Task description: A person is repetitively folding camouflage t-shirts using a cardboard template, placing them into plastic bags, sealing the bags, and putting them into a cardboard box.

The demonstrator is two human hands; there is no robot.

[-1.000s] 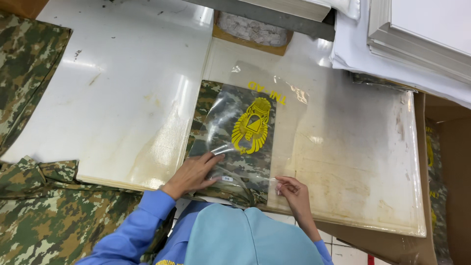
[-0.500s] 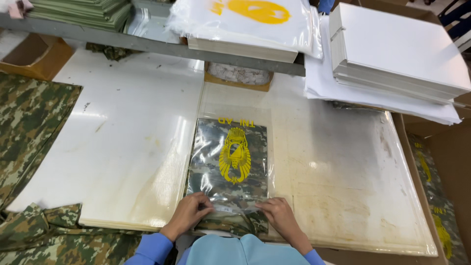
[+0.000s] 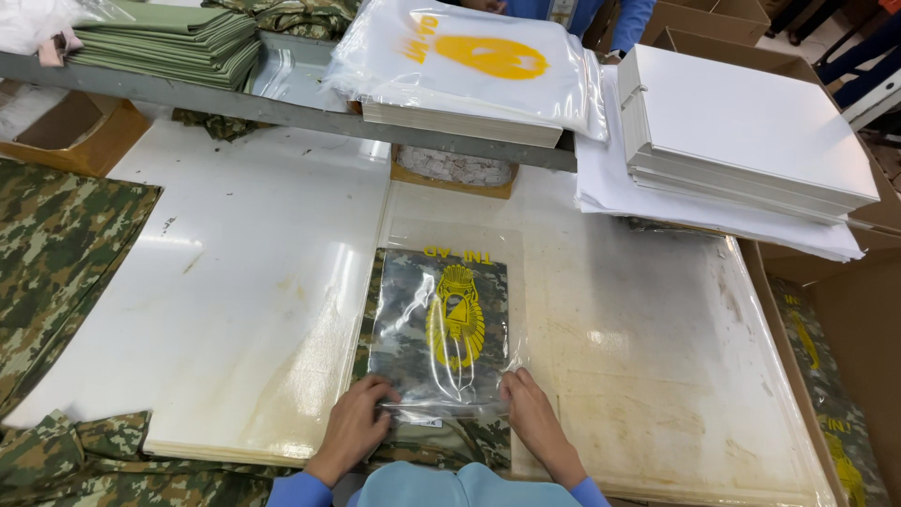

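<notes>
A clear plastic bag (image 3: 441, 324) printed with a yellow emblem, holding a folded camouflage garment (image 3: 418, 310), is laid flat near the front edge of the white bench (image 3: 253, 282). Its near end is pinched by the left hand (image 3: 355, 424) at one corner and by the right hand (image 3: 533, 418) at the other, fingers closed on the film. A stack of white boards (image 3: 751, 122) is seen on the shelf behind.

Glossy white worktable (image 3: 235, 282) under a grey metal shelf (image 3: 282, 111), brown cardboard boxes (image 3: 75, 141) alongside.
</notes>
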